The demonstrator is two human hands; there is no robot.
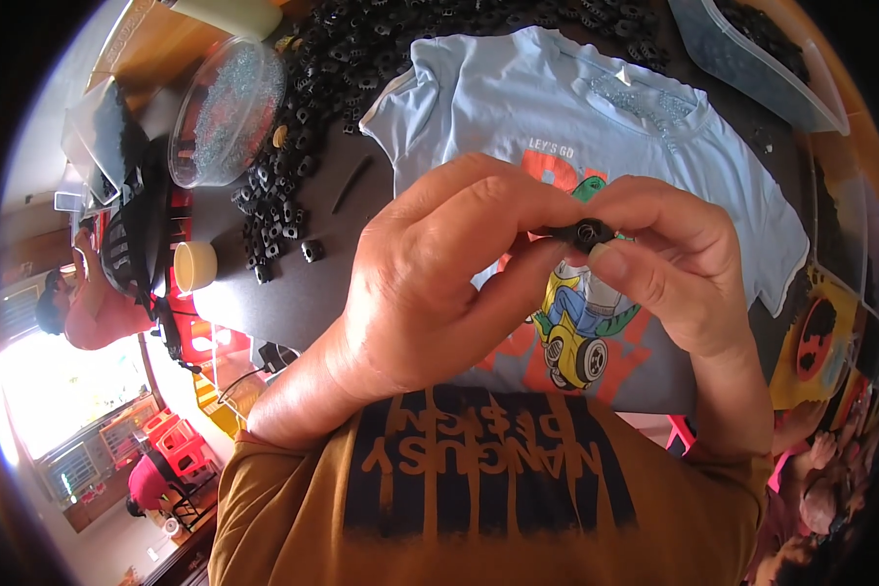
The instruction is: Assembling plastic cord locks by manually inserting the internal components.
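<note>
Both my hands meet over a light blue T-shirt (479, 88) with a colourful cartoon print, spread on the dark table. Between them is a small black plastic piece (588, 232) with a round opening facing up; its exact kind does not show. My left hand (449, 269) pinches one side of it with thumb and forefinger. On the other side, the thumb and forefinger of my right hand (679, 264) press against the same piece. The fingertips hide part of it. Tiny clear bits (645, 101) lie around the shirt's collar.
Loose black plastic pieces (371, 49) heap along the far side and spill left. A round clear tub (181, 146) of tiny clear bits stands there, near a cream cup (196, 266). A thin black strip (352, 186) lies beside the shirt. At far right sits a clear bin (752, 78). Other people are around.
</note>
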